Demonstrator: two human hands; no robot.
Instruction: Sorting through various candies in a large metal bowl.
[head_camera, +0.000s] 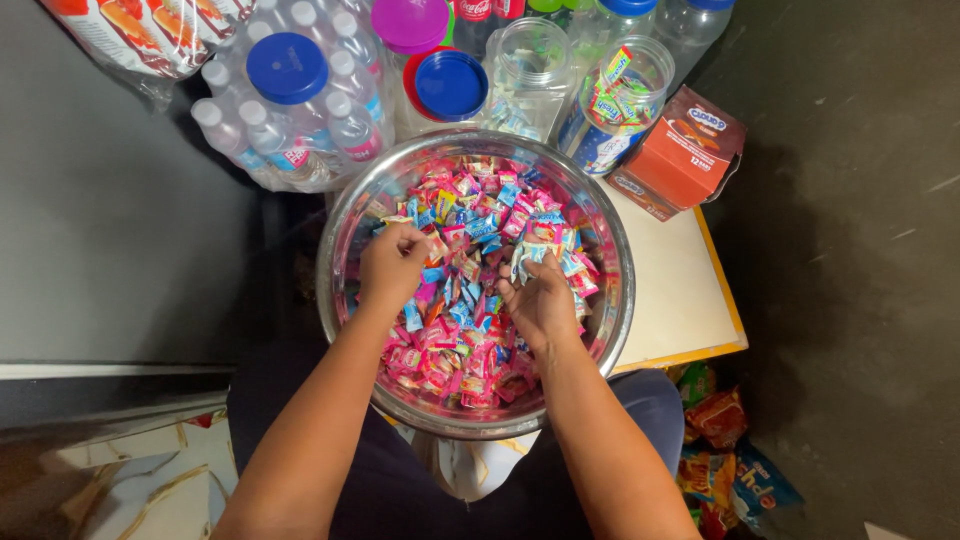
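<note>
2 hands — left hand (392, 265), right hand (540, 300) — in 1 candy-filled steel bowl (345, 235)

Water bottles (300, 130) behind, clear plastic jars (620, 100), blue lid (450, 85), orange box (690, 150), snack packets (725, 460) on floor.

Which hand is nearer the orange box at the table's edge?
Right. The right hand lies in the sweets on the bowl's right side, below and left of the orange box. The left hand is further away, at the bowl's left side.

Both hands, left (392, 263) and right (540, 303), gather wrapped candies (470, 235) in steel bowl (345, 235)
</note>
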